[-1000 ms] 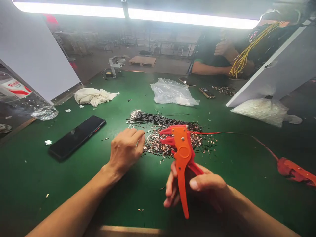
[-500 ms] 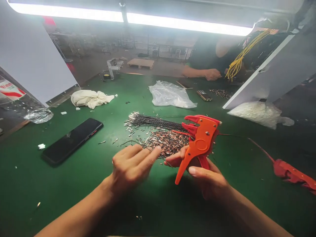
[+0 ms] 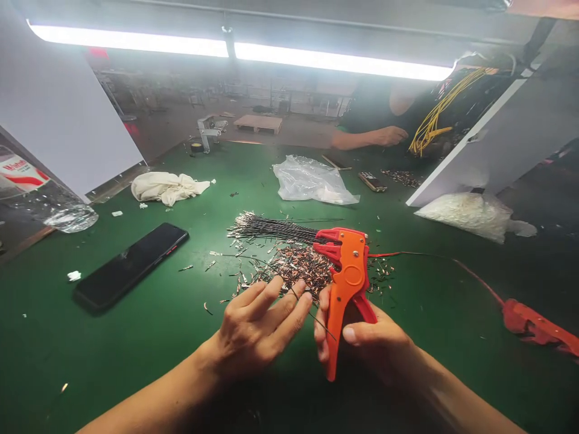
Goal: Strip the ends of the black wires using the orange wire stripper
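Note:
My right hand is wrapped round an orange and red wire stripper, its jaws up and pointing left. A thin black wire passes between the fingers of my left hand, which is closed on it; one end crosses in front of the stripper's orange handle. Beyond my left fingers spreads a pile of short wire clippings, copper and black. Behind the pile lies a bundle of black wires with metal terminals at its left end, partly hidden by the stripper.
A phone and a water bottle are at left. Further back are a cream cloth and a plastic bag. A second stripper, tethered by a red cord, lies right. Across the table sits a co-worker near yellow wires.
The stripper has moved left, lower and more upright in my right hand. My left hand has turned and shifted slightly right, its fingers spreading more, with the black wire now reaching toward the stripper's handle.

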The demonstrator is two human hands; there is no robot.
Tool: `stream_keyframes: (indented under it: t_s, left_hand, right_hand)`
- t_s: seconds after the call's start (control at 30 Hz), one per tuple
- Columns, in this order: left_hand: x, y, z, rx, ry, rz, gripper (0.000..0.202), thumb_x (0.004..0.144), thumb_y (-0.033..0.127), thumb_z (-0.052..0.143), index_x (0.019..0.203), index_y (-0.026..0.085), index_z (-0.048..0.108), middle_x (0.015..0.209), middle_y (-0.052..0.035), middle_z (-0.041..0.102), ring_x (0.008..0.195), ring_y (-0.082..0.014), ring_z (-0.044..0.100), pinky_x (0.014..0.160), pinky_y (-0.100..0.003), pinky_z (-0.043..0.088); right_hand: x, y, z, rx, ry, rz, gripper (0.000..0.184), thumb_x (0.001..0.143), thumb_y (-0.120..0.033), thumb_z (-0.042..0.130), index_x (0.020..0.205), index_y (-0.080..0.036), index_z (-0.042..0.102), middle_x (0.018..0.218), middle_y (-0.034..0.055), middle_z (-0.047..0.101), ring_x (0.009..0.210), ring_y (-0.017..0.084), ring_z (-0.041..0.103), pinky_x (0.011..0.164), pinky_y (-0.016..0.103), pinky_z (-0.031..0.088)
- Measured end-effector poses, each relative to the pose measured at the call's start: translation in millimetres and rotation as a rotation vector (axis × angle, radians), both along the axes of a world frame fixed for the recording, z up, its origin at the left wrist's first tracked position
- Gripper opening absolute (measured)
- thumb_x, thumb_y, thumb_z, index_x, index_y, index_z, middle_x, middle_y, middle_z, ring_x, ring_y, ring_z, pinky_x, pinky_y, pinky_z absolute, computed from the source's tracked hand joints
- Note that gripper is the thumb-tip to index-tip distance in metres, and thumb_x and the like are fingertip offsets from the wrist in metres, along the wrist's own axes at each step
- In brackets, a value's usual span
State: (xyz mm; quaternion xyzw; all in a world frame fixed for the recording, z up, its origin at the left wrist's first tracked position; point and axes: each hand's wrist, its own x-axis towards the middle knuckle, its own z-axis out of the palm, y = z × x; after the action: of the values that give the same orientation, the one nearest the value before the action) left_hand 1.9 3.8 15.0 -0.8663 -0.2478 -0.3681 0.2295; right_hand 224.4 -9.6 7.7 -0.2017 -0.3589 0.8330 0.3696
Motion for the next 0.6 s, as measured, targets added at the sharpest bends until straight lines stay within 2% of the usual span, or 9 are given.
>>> stream_keyframes:
  t_s: [0.1,0.23,0.3,0.4,0.47,0.53,0.6]
  left_hand:
    - [-3.1,2.4,-1.9,0.009,-0.027,0.018,0.024,0.086,0.007,0.056,0.107,0.009,0.070,0.108,-0.0076,0.076,0.096,-0.0248,0.064,0.072,-0.034,0.055]
    - [-3.8,2.0,-0.7,0.019,-0.054,0.015,0.026,0.087,0.008,0.056,0.109,0.011,0.069,0.114,-0.0063,0.074,0.104,-0.0262,0.063,0.077,-0.036,0.056]
    - [-3.3,1.6,0.1,0.009,-0.064,0.004,0.026,0.087,0.009,0.056,0.109,0.013,0.069,0.115,-0.0047,0.074,0.107,-0.0265,0.062,0.081,-0.038,0.056]
    - [-3.2,0.9,-0.5,-0.059,-0.124,-0.038,0.027,0.087,0.010,0.058,0.112,0.011,0.067,0.113,-0.0046,0.075,0.108,-0.0251,0.062,0.087,-0.039,0.055]
    - [-3.7,0.3,-3.3,-0.158,-0.207,-0.076,0.033,0.088,0.009,0.056,0.120,0.008,0.060,0.113,-0.0085,0.075,0.111,-0.0234,0.062,0.091,-0.038,0.054]
    - [-3.8,-0.2,-7.6,-0.252,-0.321,-0.098,0.034,0.090,0.012,0.056,0.124,0.008,0.053,0.111,-0.0129,0.074,0.112,-0.0231,0.061,0.089,-0.037,0.055]
    - [-2.5,-0.6,-11.5,-0.310,-0.393,-0.141,0.024,0.094,0.024,0.056,0.115,0.012,0.058,0.090,-0.0104,0.077,0.096,-0.0219,0.067,0.075,-0.032,0.057]
  right_hand:
    - [1.1,-1.0,0.1,0.018,0.055,0.050,0.032,0.078,-0.019,0.065,0.109,-0.011,0.064,0.103,0.0144,0.071,0.070,0.022,0.073,0.059,0.031,0.057]
    - [-1.5,-4.1,-9.1,0.031,0.076,0.127,0.042,0.077,-0.024,0.066,0.115,-0.008,0.062,0.078,0.0126,0.074,0.061,0.019,0.070,0.054,0.026,0.054]
    - [-3.1,-4.2,-13.3,0.020,0.094,0.148,0.046,0.077,-0.027,0.067,0.117,-0.007,0.061,0.072,0.0118,0.074,0.058,0.018,0.069,0.053,0.025,0.053]
    - [-4.4,-2.1,-16.9,0.019,0.091,0.113,0.043,0.077,-0.028,0.069,0.115,-0.007,0.064,0.072,0.0116,0.075,0.057,0.017,0.068,0.053,0.023,0.052]
    - [-4.8,0.0,-17.6,0.023,0.090,0.094,0.042,0.077,-0.027,0.069,0.114,-0.008,0.064,0.072,0.0112,0.075,0.056,0.016,0.068,0.053,0.022,0.051]
    - [-4.8,1.8,-17.1,0.045,0.083,0.083,0.044,0.077,-0.029,0.071,0.114,-0.008,0.065,0.072,0.0110,0.075,0.056,0.015,0.067,0.054,0.022,0.051]
    - [-4.2,3.0,-15.8,0.085,0.062,0.059,0.045,0.076,-0.031,0.071,0.114,-0.007,0.065,0.072,0.0109,0.075,0.056,0.016,0.067,0.056,0.023,0.051]
